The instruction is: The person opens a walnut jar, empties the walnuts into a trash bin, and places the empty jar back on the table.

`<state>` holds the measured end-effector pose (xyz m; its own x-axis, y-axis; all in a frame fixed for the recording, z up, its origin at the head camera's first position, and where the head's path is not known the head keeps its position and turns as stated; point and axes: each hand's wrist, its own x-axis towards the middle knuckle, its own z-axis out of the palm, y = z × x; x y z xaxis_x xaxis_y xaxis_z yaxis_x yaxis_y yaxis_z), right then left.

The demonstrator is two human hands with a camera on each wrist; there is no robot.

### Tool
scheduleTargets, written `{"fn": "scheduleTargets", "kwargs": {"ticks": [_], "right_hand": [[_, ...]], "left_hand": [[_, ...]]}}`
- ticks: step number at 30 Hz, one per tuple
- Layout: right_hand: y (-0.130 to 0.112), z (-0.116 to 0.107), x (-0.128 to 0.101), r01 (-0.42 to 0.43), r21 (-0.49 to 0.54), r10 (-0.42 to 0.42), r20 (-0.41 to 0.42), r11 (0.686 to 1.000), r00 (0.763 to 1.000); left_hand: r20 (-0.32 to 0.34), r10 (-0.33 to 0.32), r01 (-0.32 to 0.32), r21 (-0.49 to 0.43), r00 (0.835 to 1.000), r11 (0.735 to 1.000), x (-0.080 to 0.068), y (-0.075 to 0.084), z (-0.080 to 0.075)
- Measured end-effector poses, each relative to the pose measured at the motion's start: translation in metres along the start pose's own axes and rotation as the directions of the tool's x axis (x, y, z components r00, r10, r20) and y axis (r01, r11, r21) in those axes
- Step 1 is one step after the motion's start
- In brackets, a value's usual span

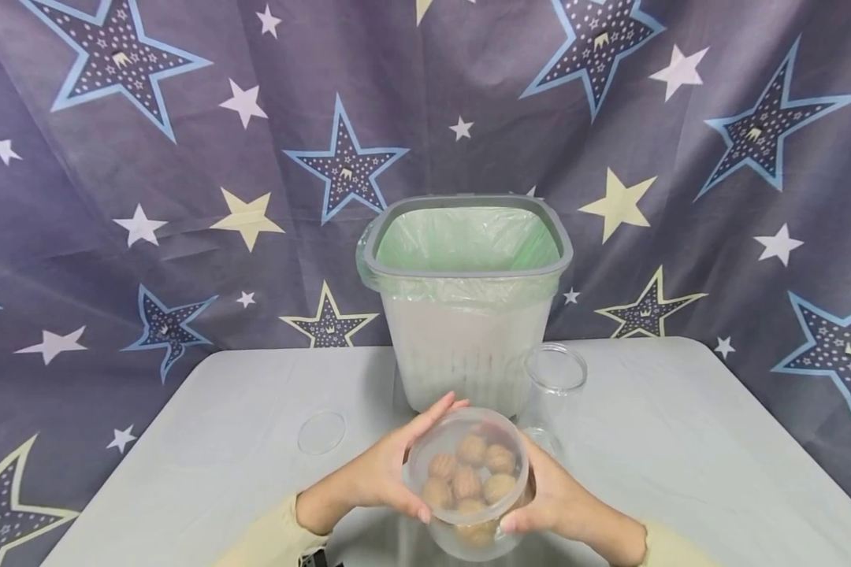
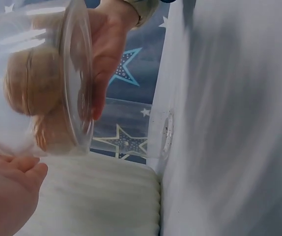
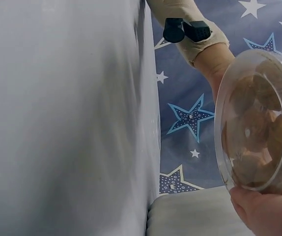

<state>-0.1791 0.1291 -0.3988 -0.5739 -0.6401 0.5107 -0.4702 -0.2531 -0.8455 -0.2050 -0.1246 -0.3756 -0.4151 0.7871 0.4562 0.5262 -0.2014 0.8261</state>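
Clear tub (image 1: 466,472) of walnuts (image 1: 468,471), head view: held above the near edge of the worktop (image 1: 206,441), just in front of the lined bin (image 1: 466,303). Left hand (image 1: 379,472) wraps the tub's left wall, fingers curled over the rim; right hand (image 1: 556,500) clamps the right wall from below. Tub tilts so its lidded top faces the camera; axis runs up and toward the person, bottom pointing down and away. Short, round tub, so no real long axis beyond the lid-to-base line.

Handling, my read: thin rigid plastic, smooth, likely slippery, walls may flex under a squeeze. Light to moderate weight, loose nuts shift when tilted. Best hold is opposite sides of the wall below the rim, as now.

Also on the worktop: an open glass jar (image 1: 555,378) right of the bin, a flat clear lid (image 1: 321,432) to the left.

Left wrist view: tub (image 2: 35,78) fills the upper left, seen side-on, walnuts (image 2: 30,86) stacked against the clear wall. Left hand (image 2: 6,189) is under the tub, fingertips touching it; right hand (image 2: 104,54) grips the far side. Bin wall (image 2: 92,196) below.

Right wrist view: tub (image 3: 259,120) seen face-on at right, nuts pressed against the clear face. Right hand (image 3: 266,211) pinches its lower edge; left hand (image 3: 217,66) is behind it, sleeve (image 3: 187,14) above.
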Motion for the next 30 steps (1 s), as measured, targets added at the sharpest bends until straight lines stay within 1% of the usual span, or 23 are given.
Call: {"fn": "scheduleTargets", "kwargs": {"ticks": [4, 8, 11, 15, 18, 21, 24, 27, 28, 30], "right_hand": [[0.000, -0.002, 0.000, -0.014, -0.081, 0.009, -0.055, 0.997, 0.998], [-0.003, -0.001, 0.001, -0.100, -0.098, 0.088, -0.122, 0.990, 0.989], [-0.004, 0.000, 0.001, -0.135, -0.125, 0.114, -0.163, 0.983, 0.980], [-0.003, 0.000, 0.002, -0.126, -0.194, 0.085, -0.207, 0.973, 0.975], [-0.004, 0.001, 0.003, -0.128, -0.235, 0.070, -0.240, 0.963, 0.968], [-0.004, 0.004, 0.003, -0.145, -0.250, 0.075, -0.270, 0.957, 0.960], [-0.004, 0.007, 0.003, -0.174, -0.266, 0.087, -0.309, 0.948, 0.947], [-0.004, 0.010, 0.002, -0.202, -0.317, 0.082, -0.354, 0.927, 0.932], [-0.004, 0.011, 0.002, -0.211, -0.343, 0.075, -0.371, 0.915, 0.926], [-0.004, 0.013, 0.002, -0.218, -0.373, 0.061, -0.388, 0.902, 0.920]], "left_hand": [[-0.056, -0.019, 0.021, 0.040, 0.998, 0.999, 0.001, 0.001, 0.002], [-0.147, -0.030, 0.044, 0.094, 0.989, 0.995, 0.001, 0.000, 0.006], [-0.215, -0.034, 0.061, 0.120, 0.976, 0.991, 0.001, -0.001, 0.009], [-0.281, -0.064, 0.106, 0.135, 0.957, 0.985, 0.003, 0.000, 0.013], [-0.334, -0.111, 0.166, 0.142, 0.936, 0.976, 0.003, 0.003, 0.017], [-0.379, -0.127, 0.198, 0.156, 0.917, 0.968, 0.005, 0.006, 0.021], [-0.420, -0.147, 0.236, 0.168, 0.896, 0.957, 0.008, 0.010, 0.026], [-0.452, -0.166, 0.272, 0.180, 0.877, 0.945, 0.010, 0.013, 0.031], [-0.458, -0.166, 0.276, 0.185, 0.873, 0.943, 0.010, 0.014, 0.032], [-0.461, -0.157, 0.272, 0.194, 0.874, 0.943, 0.010, 0.014, 0.033]]}}
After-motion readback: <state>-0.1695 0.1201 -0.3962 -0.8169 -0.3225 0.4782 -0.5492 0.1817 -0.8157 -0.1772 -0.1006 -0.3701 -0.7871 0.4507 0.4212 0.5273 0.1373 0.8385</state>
